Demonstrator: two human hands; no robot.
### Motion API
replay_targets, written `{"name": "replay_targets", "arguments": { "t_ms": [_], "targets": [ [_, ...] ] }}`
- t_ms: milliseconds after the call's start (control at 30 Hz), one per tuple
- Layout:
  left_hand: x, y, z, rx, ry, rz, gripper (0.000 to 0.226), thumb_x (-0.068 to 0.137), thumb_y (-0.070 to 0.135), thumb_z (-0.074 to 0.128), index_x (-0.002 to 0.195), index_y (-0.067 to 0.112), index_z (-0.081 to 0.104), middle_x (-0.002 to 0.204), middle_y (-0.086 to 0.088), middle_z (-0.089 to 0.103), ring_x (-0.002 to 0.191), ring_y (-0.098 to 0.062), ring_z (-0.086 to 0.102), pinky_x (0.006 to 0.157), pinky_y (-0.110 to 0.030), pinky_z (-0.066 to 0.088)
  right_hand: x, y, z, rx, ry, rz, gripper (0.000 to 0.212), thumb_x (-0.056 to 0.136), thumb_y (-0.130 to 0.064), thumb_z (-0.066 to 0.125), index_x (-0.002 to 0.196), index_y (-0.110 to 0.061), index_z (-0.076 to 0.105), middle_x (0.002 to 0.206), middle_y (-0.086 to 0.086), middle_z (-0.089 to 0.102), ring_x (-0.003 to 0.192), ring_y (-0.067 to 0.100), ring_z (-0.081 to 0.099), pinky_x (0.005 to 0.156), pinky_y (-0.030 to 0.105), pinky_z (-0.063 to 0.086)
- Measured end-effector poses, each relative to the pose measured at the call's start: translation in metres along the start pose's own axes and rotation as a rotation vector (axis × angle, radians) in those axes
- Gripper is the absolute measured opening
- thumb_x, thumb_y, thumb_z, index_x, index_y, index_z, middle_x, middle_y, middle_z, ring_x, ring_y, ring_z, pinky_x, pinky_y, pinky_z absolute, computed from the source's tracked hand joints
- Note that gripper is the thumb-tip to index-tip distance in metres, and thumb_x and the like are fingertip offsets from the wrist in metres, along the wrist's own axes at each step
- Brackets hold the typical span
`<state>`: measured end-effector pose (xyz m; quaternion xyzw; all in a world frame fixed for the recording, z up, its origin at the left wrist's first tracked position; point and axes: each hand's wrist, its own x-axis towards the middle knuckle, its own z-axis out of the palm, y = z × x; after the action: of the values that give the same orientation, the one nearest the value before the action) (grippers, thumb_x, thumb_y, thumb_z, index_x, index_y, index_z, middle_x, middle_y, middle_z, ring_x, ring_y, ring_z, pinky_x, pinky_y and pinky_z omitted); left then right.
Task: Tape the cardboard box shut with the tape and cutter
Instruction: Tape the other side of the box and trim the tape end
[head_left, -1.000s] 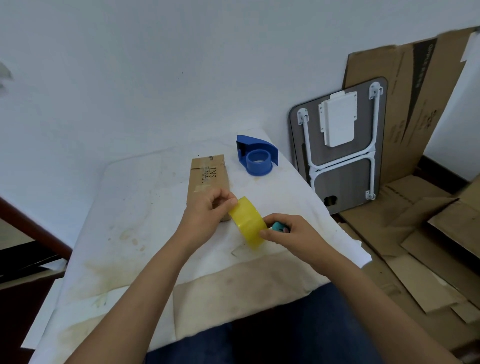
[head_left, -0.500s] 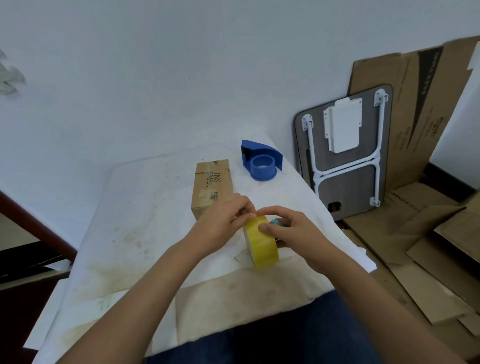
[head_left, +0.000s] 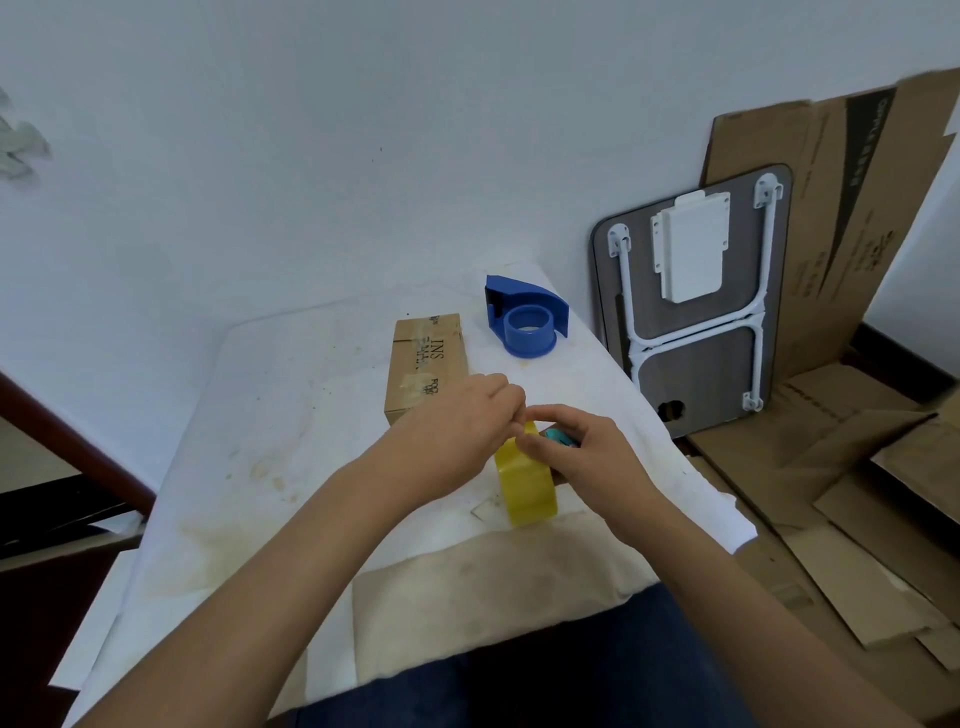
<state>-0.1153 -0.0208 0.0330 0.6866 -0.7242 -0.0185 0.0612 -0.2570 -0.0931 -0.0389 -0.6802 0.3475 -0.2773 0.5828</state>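
Observation:
A yellow tape roll (head_left: 527, 483) stands on edge on the white-covered table (head_left: 270, 426), near its front right. My right hand (head_left: 587, 457) grips the roll from the right. My left hand (head_left: 462, 421) pinches at the roll's top rim with its fingertips. A small teal object (head_left: 561, 438), perhaps the cutter, peeks out behind my right hand. The small brown cardboard box (head_left: 426, 364) lies just behind my left hand, its top flaps down. A blue tape dispenser (head_left: 524, 325) sits behind the box to the right.
The table's right edge drops to a floor strewn with flattened cardboard (head_left: 857, 499). A folded lap table (head_left: 696, 296) and a large cardboard sheet (head_left: 841, 208) lean against the wall. A dark wooden rail (head_left: 67, 441) runs at the left.
Both hands have drawn together over the roll. My left hand moved from the roll's left side to its top rim. The roll turned more upright and sits lower on the table.

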Motion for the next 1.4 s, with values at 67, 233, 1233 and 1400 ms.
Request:
{"name": "replay_targets", "arguments": {
  "t_ms": [67, 233, 1233, 1400],
  "targets": [
    [-0.003, 0.000, 0.001, 0.035, 0.001, 0.012, 0.007, 0.101, 0.022, 0.046, 0.108, 0.022, 0.050, 0.102, 0.006, 0.048, 0.087, -0.007, 0.041, 0.072, -0.020, 0.039, 0.000, 0.000, 0.001, -0.010, -0.006, -0.005, 0.019, 0.085, -0.034, 0.070, 0.103, -0.039, 0.068, 0.092, -0.005, 0.062, 0.095, 0.022, 0.063, 0.078, 0.038, 0.061],
    [-0.004, 0.000, 0.004, 0.078, 0.005, 0.036, 0.011, 0.099, 0.017, 0.049, 0.109, 0.023, 0.049, 0.098, 0.008, 0.042, 0.088, -0.008, 0.040, 0.075, -0.022, 0.044, 0.002, 0.000, 0.003, -0.037, 0.030, 0.010, 0.027, 0.081, -0.042, 0.070, 0.106, -0.032, 0.071, 0.094, 0.002, 0.065, 0.093, 0.023, 0.064, 0.077, 0.040, 0.061],
    [-0.021, -0.002, 0.057, -0.746, 0.507, -0.312, 0.033, 0.087, 0.022, 0.069, 0.117, 0.034, 0.063, 0.108, 0.010, 0.060, 0.088, 0.001, 0.061, 0.078, -0.011, 0.050, 0.003, 0.002, 0.009, 0.202, 0.203, 0.113, 0.010, 0.087, -0.029, 0.069, 0.083, -0.021, 0.072, 0.084, -0.007, 0.066, 0.085, 0.014, 0.060, 0.073, 0.030, 0.054],
    [-0.023, 0.005, 0.058, -0.733, 0.534, -0.287, 0.036, 0.080, 0.031, 0.076, 0.098, 0.042, 0.047, 0.107, 0.013, 0.055, 0.096, 0.002, 0.057, 0.078, -0.010, 0.048, 0.004, 0.005, 0.009, 0.172, 0.219, 0.114, 0.012, 0.086, -0.033, 0.068, 0.082, -0.022, 0.072, 0.088, -0.003, 0.067, 0.092, 0.019, 0.061, 0.086, 0.041, 0.053]
  ]
}}
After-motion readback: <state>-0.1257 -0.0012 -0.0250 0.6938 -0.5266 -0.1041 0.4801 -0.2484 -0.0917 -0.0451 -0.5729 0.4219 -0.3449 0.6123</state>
